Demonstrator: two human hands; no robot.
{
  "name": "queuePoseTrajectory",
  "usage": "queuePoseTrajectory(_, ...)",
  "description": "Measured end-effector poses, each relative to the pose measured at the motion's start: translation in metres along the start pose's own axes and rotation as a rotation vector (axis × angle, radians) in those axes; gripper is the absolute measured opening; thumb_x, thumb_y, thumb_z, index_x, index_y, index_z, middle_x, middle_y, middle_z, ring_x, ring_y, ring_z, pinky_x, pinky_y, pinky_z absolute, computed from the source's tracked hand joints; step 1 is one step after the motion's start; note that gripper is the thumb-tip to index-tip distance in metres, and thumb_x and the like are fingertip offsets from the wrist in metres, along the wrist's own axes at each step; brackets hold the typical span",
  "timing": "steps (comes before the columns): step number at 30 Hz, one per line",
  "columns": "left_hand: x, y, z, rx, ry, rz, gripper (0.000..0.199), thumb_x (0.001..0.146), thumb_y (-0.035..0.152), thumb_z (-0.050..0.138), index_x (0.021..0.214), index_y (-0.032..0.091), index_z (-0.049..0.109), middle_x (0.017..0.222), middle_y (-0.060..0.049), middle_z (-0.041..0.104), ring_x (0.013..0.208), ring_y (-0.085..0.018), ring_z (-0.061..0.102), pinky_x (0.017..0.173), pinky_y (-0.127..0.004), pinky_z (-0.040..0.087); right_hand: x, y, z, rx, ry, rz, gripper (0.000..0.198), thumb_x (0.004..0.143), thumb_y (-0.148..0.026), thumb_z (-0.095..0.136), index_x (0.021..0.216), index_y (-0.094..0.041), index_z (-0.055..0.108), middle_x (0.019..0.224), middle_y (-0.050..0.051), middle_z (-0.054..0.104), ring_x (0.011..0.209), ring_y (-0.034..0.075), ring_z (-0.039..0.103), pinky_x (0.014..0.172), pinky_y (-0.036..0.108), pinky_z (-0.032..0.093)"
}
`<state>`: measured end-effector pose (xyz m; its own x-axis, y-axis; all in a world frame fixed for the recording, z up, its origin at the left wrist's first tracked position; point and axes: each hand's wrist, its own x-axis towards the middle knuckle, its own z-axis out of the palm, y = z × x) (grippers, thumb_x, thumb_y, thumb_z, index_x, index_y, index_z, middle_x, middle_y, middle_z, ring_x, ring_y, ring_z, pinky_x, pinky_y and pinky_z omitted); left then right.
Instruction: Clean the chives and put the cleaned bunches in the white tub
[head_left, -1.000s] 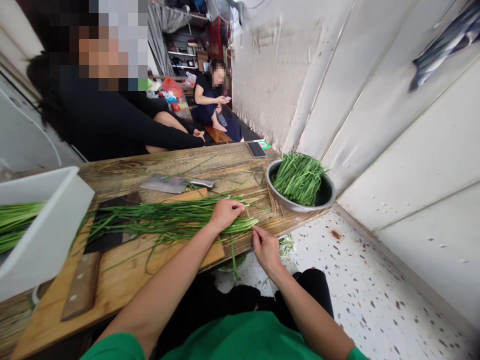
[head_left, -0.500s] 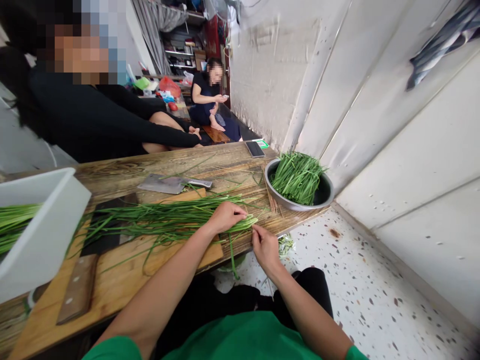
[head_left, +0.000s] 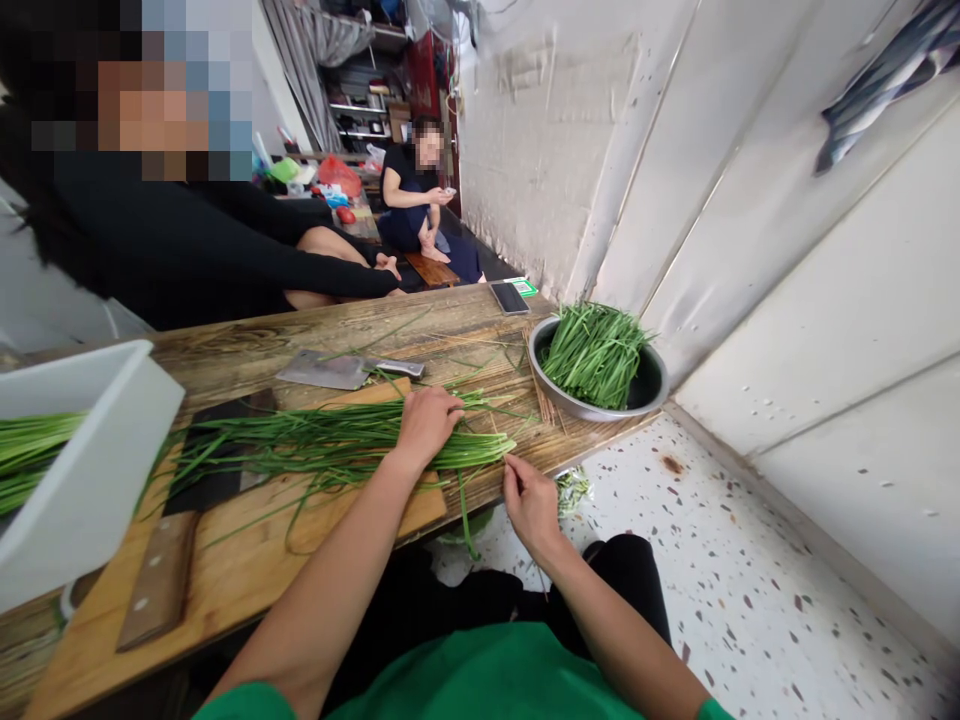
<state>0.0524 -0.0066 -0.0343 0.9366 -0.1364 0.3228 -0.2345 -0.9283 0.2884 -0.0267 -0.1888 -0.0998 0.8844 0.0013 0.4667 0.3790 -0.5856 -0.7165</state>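
A long bunch of green chives (head_left: 300,430) lies along the wooden cutting board (head_left: 247,590), its pale stem ends pointing right. My left hand (head_left: 427,425) rests over the bunch near those ends, fingers curled onto the stalks. Just beyond the stem tips, my right hand (head_left: 532,500) is closed in a pinch. A thin stick, apparently a skewer, seems to run down below it, mostly hidden by the hand. Beneath the leaves lies a broad dark blade with a wooden handle (head_left: 157,580). Loose skewers (head_left: 549,395) lie beside the metal bowl.
More chives fill the metal bowl (head_left: 652,385) at the table's right end. A cleaver (head_left: 330,368) and a phone (head_left: 510,297) lie farther back. At left stands a white bin (head_left: 127,440) with greens. Two people sit across the table; a wall rises on the right.
My left hand has moved left and slightly up, off the stem ends and back along the chives. My right hand has stayed nearly in place, still pinching.
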Motion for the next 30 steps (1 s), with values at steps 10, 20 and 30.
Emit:
queuePoseTrajectory(10, -0.002, -0.016, -0.020, 0.073, -0.302, 0.033, 0.023, 0.076, 0.034, 0.049, 0.079, 0.024, 0.069, 0.080, -0.006, 0.064, 0.082, -0.020, 0.054, 0.073, -0.029, 0.035, 0.005, 0.000, -0.003, -0.009, -0.059, -0.004, 0.028, 0.083, -0.021, 0.039, 0.097, -0.016, 0.062, 0.086, 0.006, 0.068, 0.075, 0.018, 0.064, 0.070, 0.028, 0.049)
queuePoseTrajectory(20, 0.005, 0.009, -0.018, -0.030, -0.188, 0.128, 0.022, 0.076, 0.033, 0.051, 0.085, 0.024, 0.069, 0.088, -0.004, 0.064, 0.086, -0.018, 0.055, 0.075, -0.027, 0.037, 0.005, 0.001, -0.003, 0.041, -0.049, -0.038, 0.027, 0.082, -0.019, 0.039, 0.096, -0.019, 0.062, 0.086, 0.005, 0.068, 0.074, 0.016, 0.064, 0.069, 0.025, 0.049)
queuePoseTrajectory(30, 0.014, 0.015, 0.004, -0.262, -0.299, 0.014, 0.029, 0.073, 0.038, 0.051, 0.089, 0.020, 0.068, 0.085, -0.003, 0.068, 0.078, -0.018, 0.061, 0.067, -0.024, 0.040, 0.005, 0.001, -0.003, 0.052, -0.041, -0.039, 0.027, 0.082, -0.018, 0.039, 0.096, -0.019, 0.062, 0.086, 0.005, 0.068, 0.075, 0.016, 0.064, 0.070, 0.025, 0.049)
